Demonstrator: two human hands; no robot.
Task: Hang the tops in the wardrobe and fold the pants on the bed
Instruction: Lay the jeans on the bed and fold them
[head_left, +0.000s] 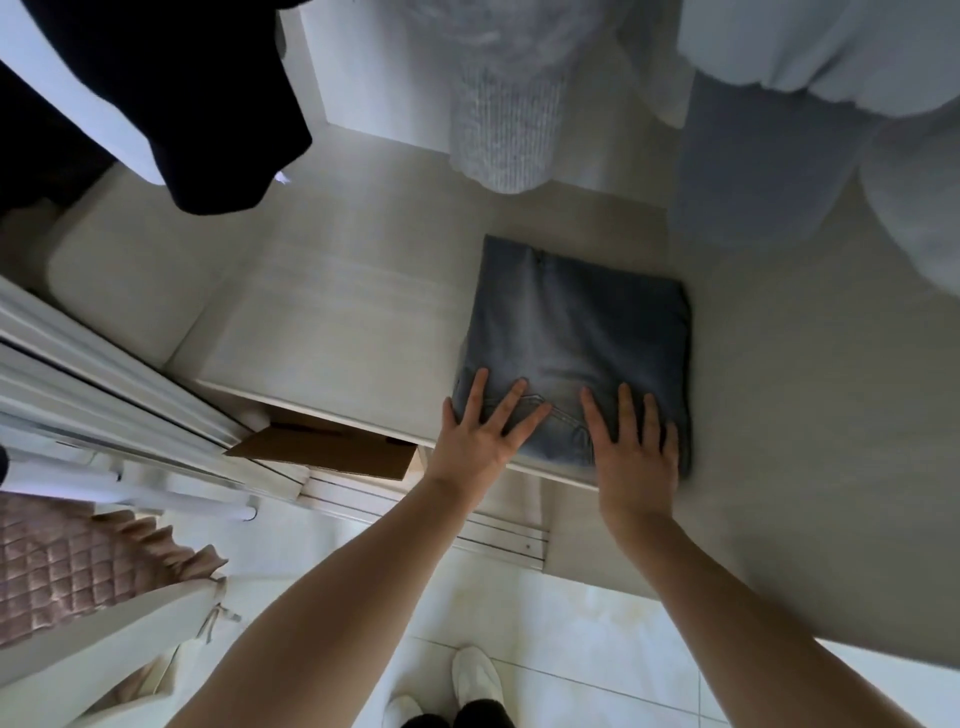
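Listing what I see from the head camera, item by item. Folded jeans (579, 343): blue denim, squared into a flat packet, lying on the pale shelf (332, 317) inside the wardrobe, near its front edge. Left hand (480, 436): fingers spread and straight, palm down on the near left corner of the jeans. Right hand (636, 447): fingers straight and close together, flat on the near right part of the jeans (neither hand curls around the cloth; both only press on it). Hanging above the shelf: a dark top (171, 98) at left, a ribbed pale knit (506, 119) in the middle, a light blue garment (769, 156) at right. Cardboard piece (332, 447): brown, below the shelf edge. Quilted pink bedcover (67, 561): at lower left. White shoes (475, 675): on the tiled floor below.
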